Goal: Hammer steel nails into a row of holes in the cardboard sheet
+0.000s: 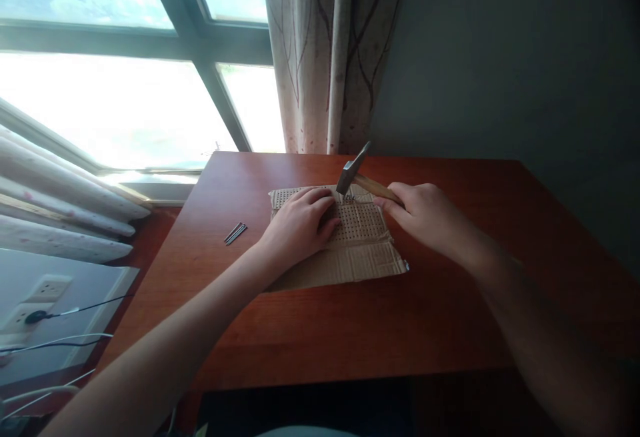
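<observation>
My right hand grips the wooden handle of a hammer, its fingers wrapped near the middle of the view. The hammer's metal head is over several small nails at the board's far part; whether it touches them I cannot tell. My left hand lies on a tan board full of small holes, thumb and fingers apart, some fingertips out of sight. Under and in front of the holed board is corrugated cardboard. To the left, several loose nails lie together on the table.
The reddish-brown wooden table stands by a bright window. Patterned curtains hang behind it and at the left. A wall socket with a plug and several cables is at the lower left. A grey wall is at the right.
</observation>
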The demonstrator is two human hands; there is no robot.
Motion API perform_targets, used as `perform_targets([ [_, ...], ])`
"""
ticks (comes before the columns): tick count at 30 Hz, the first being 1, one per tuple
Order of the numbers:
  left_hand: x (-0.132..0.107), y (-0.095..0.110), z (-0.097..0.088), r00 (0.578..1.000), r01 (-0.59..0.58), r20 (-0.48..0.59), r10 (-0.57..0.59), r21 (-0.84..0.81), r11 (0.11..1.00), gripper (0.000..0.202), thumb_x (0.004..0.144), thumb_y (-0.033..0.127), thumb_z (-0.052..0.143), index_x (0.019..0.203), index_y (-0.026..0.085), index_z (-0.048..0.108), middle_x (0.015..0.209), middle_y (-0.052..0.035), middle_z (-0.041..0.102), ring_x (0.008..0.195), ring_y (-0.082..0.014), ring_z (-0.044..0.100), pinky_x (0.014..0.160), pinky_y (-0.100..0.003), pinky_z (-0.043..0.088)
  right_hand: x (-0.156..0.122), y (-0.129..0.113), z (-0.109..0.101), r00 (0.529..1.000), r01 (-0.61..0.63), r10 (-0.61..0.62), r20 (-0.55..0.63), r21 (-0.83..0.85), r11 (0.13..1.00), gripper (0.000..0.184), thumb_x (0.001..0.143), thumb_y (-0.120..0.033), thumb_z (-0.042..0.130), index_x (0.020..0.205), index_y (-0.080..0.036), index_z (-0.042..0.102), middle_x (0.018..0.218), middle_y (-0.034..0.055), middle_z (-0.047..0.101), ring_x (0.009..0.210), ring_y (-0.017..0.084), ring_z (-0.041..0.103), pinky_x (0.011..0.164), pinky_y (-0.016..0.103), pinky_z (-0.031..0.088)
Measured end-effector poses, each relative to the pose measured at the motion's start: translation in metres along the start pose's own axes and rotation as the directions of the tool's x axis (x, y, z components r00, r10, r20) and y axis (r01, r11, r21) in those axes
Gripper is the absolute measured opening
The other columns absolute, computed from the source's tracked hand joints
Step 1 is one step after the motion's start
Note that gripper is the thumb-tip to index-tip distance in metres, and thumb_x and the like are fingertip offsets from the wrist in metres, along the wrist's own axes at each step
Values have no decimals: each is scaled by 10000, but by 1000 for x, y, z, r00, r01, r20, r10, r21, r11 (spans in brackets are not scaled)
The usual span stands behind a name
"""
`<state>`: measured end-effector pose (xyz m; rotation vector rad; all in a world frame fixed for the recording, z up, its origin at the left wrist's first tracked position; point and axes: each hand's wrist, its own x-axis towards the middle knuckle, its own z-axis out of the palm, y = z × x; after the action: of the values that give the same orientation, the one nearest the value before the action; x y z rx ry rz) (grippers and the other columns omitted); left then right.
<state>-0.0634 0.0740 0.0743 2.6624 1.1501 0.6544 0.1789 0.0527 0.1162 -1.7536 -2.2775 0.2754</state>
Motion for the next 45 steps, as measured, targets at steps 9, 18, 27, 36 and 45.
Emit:
perform_targets([
  [9,0,1,-1,1000,20,2,-20,-2,1000,324,952,311,575,1202,126,665,1323,-131,650,1210,-300,611,1062,-483,511,-3,6,6,987,19,-1,-161,114,993,352,960,-410,564,685,-227,443,562,-27,472,523,134,436,549,312,237],
  [18,-1,-1,0,1000,31,-1,-31,3,1000,317,956,334,574,1194,144,663,1323,-124,650,1210,-296,613,1063,-475,509,9,19,22,862,173,334,-382,840,515,459,893,-575,634,658,-241,423,504,-78,323,396,83,293,390,272,221],
  [27,0,-1,0,1000,11,17,-11,35,999,324,953,330,581,1195,129,659,1311,-126,655,1181,-293,626,1046,-463,520,6,21,33,728,346,419,-542,819,458,557,874,-596,651,558,-226,380,467,-67,321,378,70,321,350,248,238],
  [36,-16,-26,-45,963,158,-229,-141,56,986,311,950,364,575,1189,198,683,1220,-90,714,1101,-247,677,962,-412,540,1,21,33,773,294,428,-467,863,411,562,867,-595,659,559,-228,365,457,-73,312,370,67,293,342,248,202],
  [45,-108,-87,-45,813,583,-142,-565,221,782,288,928,439,543,1006,231,726,969,-61,753,837,-239,697,715,-322,472,1,17,34,807,219,398,-436,847,484,601,854,-682,607,557,-247,318,463,-56,299,398,95,284,377,283,235],
])
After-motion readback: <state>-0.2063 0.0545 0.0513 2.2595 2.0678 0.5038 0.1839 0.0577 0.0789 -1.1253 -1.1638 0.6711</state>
